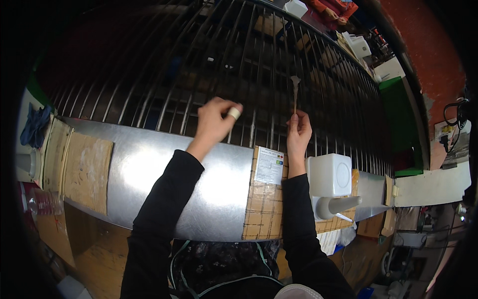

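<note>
My right hand (298, 130) pinches the lower end of a thin stick (295, 99). The stick points away from me over a rack of metal bars (164, 107), and its far end is coated whitish and flares into a ragged tip. To the left, my left hand (213, 121) hovers over the near edge of the same rack with its fingers curled together. A pale cream band or small piece (234, 113) shows at those fingers; whether it is wrapped round a finger or held, I cannot tell.
A shiny steel worktop (199, 199) lies under my forearms. On it are cardboard pieces (89, 169), a labelled cardboard sheet (266, 209), a white plastic container (329, 174) and a grey-white tube-shaped piece (338, 205). Another person's hands (336, 17) show at the far right.
</note>
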{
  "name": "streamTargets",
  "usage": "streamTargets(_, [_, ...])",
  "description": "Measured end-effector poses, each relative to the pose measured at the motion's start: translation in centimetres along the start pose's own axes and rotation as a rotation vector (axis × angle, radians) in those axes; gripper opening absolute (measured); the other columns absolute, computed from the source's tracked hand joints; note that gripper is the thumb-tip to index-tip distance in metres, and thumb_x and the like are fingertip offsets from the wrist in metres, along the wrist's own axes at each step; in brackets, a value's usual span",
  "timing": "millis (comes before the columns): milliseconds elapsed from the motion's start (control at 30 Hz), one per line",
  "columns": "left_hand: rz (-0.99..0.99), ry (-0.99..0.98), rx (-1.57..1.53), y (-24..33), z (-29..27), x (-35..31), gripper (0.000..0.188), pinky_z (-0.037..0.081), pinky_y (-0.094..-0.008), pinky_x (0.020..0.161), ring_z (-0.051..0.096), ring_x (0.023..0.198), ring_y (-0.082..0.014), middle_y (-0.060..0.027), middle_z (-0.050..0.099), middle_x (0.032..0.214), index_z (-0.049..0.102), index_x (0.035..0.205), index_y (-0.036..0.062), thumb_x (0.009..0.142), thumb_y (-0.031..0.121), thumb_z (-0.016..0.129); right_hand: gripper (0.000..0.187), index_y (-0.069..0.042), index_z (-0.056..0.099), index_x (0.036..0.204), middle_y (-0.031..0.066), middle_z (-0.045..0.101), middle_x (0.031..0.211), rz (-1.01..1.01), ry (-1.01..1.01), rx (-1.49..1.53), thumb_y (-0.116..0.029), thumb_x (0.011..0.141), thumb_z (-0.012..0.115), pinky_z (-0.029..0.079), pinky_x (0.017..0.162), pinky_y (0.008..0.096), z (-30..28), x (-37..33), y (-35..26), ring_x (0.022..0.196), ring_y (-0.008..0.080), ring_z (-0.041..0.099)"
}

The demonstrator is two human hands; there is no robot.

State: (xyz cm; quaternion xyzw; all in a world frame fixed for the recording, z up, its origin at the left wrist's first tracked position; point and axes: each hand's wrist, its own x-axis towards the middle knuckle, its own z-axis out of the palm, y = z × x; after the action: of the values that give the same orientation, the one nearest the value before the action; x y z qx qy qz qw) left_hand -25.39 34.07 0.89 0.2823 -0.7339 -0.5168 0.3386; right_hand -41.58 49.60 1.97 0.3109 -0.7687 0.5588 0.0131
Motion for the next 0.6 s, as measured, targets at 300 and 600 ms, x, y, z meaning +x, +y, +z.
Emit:
streamTargets(300, [0.377,-0.392,0.466,2.2,3.4,-6.1,0.041,0.020,-0.0488,0.096,0.044,0.110,-0.0261,-0.0107,0.058,0.105,0.069,0.099,0.0059,0.079,0.041,0.065,0.016,-0.002,0.063,0.091,0.0142,0.064,0.071,0.016,0.154,-0.319,-0.016,0.087,0.057,0.047,0.061,0.0346,-1.7,0.9,1.6,0.064,0.0264,0.063])
streamTargets(600, [0.392,-0.426,0.444,2.7,3.1,-6.2,0.034,0.020,-0.0496,0.095,0.043,0.108,-0.0254,-0.0087,0.057,0.099,0.071,0.094,0.0048,0.078,0.034,0.067,0.014,-0.003,0.065,0.093,0.0102,0.062,0.064,0.203,0.045,-0.226,-0.014,0.084,0.060,0.045,0.059,0.0322,-1.4,-0.7,3.3,0.058,0.0219,0.059])
